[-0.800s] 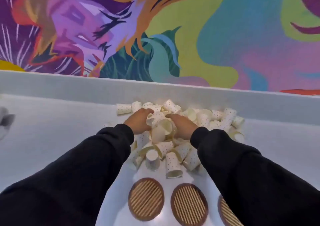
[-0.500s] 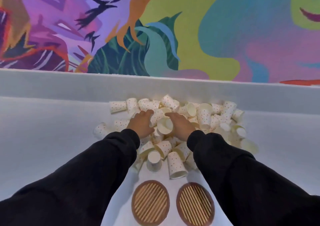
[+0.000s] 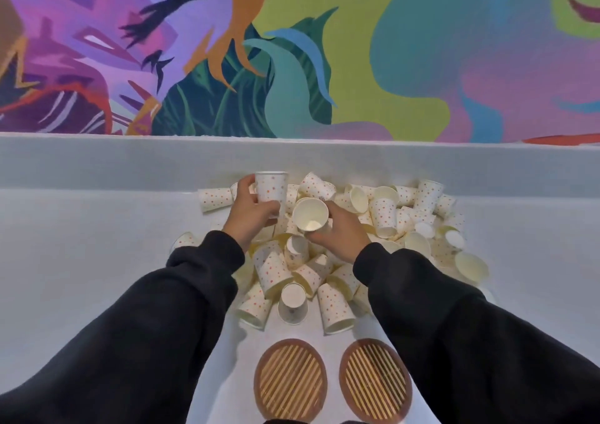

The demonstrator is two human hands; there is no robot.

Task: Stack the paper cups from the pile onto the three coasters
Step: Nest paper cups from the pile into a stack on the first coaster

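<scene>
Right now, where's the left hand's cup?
In the head view, the upright cup is left of centre in the left hand, raised over the pile, beside the right hand.

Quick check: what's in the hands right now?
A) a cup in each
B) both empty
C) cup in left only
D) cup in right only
A: the left hand grips an upright cup, the right hand a tilted cup, mouth toward the camera.

Dotted cup pile (image 3: 334, 306) behind slatted coasters (image 3: 290, 380)
</scene>
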